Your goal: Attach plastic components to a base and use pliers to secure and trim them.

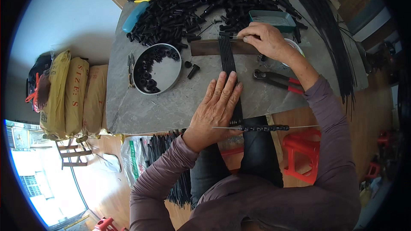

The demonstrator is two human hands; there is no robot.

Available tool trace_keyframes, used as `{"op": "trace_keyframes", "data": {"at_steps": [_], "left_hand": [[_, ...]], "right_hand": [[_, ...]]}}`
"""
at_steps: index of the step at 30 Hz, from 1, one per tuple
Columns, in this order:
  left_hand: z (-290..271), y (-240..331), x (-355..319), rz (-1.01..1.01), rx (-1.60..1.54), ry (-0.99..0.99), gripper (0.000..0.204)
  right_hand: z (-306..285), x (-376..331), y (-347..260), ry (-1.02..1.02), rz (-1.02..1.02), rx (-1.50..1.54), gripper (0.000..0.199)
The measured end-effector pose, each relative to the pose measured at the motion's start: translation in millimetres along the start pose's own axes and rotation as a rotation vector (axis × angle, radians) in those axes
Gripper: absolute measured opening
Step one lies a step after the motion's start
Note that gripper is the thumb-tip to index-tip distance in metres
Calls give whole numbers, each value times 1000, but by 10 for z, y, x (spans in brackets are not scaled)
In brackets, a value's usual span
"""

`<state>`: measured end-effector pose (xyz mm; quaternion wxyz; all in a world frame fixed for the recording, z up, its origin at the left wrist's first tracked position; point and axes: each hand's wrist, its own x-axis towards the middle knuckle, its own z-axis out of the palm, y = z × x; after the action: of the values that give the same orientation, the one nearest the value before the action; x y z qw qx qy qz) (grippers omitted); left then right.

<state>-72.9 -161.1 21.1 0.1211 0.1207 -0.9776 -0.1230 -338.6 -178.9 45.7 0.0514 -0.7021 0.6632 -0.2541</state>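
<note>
A flat band of thin black rods (226, 55) lies side by side, running from the middle of the table to its near edge. My left hand (216, 107) presses on the band's near part, fingers stretched out flat. At the far end, my right hand (269, 40) pinches a thin metal rod (234, 37) that meets the rod tips. A dark flat bar (203, 48) lies crosswise beneath the band. Along the table's front edge, by my left thumb, runs a metal wire strung with small black beads (265, 128). Red-handled pincers (276, 81) lie below my right wrist.
Black tubular pieces (171, 17) are heaped at the back. A round metal tray (136, 75) with black caps stands left, and a green tray (274, 13) behind my right hand. Long black rods (327, 30) lie far right. A red stool (299, 156) stands below.
</note>
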Motion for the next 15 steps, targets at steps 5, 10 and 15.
{"op": "trace_keyframes", "data": {"at_steps": [5, 10, 15], "left_hand": [[-8, -4, -11, 1, -36, 16, 106], [28, -1, -9, -14, -43, 39, 115], [18, -4, -14, -11, -39, 42, 113]], "right_hand": [[40, 64, 24, -7, -70, 31, 16], [14, 31, 42, 9, -49, 8, 16], [19, 26, 43, 20, -74, 10, 16]]}}
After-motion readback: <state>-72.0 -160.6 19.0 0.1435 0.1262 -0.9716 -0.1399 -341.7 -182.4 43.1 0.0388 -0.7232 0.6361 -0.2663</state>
